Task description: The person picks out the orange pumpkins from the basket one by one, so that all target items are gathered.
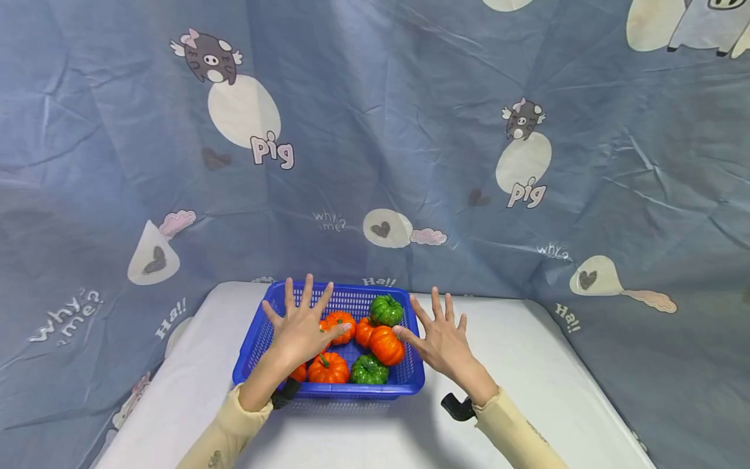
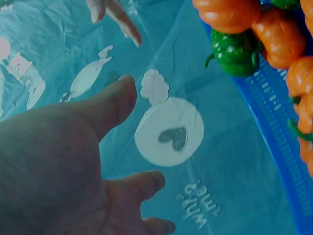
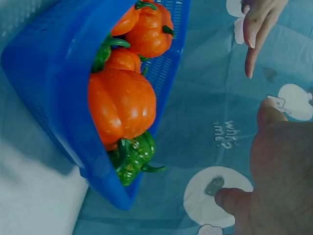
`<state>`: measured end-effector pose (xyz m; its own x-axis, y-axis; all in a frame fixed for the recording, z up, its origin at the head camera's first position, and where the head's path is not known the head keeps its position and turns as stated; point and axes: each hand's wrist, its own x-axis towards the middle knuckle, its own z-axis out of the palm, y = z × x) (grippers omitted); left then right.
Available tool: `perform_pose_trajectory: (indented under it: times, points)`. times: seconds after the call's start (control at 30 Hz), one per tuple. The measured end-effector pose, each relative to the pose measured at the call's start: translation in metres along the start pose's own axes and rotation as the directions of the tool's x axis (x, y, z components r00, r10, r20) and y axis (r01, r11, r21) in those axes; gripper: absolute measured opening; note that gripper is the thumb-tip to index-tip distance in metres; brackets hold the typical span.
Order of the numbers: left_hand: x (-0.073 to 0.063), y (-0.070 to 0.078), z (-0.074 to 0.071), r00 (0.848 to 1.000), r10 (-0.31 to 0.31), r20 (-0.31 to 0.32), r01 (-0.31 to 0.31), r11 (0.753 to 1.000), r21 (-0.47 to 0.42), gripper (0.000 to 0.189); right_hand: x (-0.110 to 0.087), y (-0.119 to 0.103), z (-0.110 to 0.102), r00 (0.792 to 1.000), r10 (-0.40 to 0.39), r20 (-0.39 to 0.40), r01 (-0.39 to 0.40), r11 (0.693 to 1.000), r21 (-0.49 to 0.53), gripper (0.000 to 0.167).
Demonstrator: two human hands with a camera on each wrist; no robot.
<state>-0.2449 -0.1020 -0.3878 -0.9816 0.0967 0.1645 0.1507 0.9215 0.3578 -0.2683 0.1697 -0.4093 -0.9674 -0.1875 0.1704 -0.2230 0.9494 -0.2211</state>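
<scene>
A blue plastic basket (image 1: pixel 351 389) stands on the white table, with several small pumpkins inside. One orange pumpkin (image 1: pixel 387 345) lies at the right side, between a green pumpkin (image 1: pixel 386 310) behind it and another green pumpkin (image 1: pixel 369 370) near the front wall. My left hand (image 1: pixel 297 333) is spread over the basket's left part, hiding some of the orange pumpkins. Beside the right rim, my right hand (image 1: pixel 443 344) is spread as well, its thumb near the orange pumpkin. Both hold nothing; the left wrist view shows the left hand (image 2: pixel 54 156) with its fingers apart.
A white tabletop (image 1: pixel 556 391) extends around the basket. Behind and on both sides hangs a blue cloth (image 1: pixel 375 130) printed with pigs and words. Dark wrist straps (image 1: pixel 458 407) show under the cream sleeves (image 1: pixel 515 426).
</scene>
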Motion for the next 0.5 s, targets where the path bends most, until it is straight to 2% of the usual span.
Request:
perform_pose_trajectory:
  times: [0.13, 0.3, 0.5]
  points:
    - [-0.001, -0.008, -0.009, 1.0, -0.013, 0.006, 0.013, 0.999, -0.033, 0.086, 0.001, 0.0, -0.003, 1.0, -0.01, -0.011, 0.011, 1.0, 0.016, 0.084]
    - [-0.001, -0.02, -0.022, 0.999, -0.032, 0.019, 0.033, 0.996, -0.077, 0.086, -0.001, -0.001, -0.005, 0.997, -0.065, -0.038, 0.067, 0.995, 0.068, 0.083]
    - [-0.003, -0.042, -0.031, 0.998, -0.058, 0.025, 0.06, 0.993, -0.104, 0.085, -0.001, -0.004, -0.004, 0.994, -0.109, -0.016, 0.11, 0.979, 0.169, 0.078]
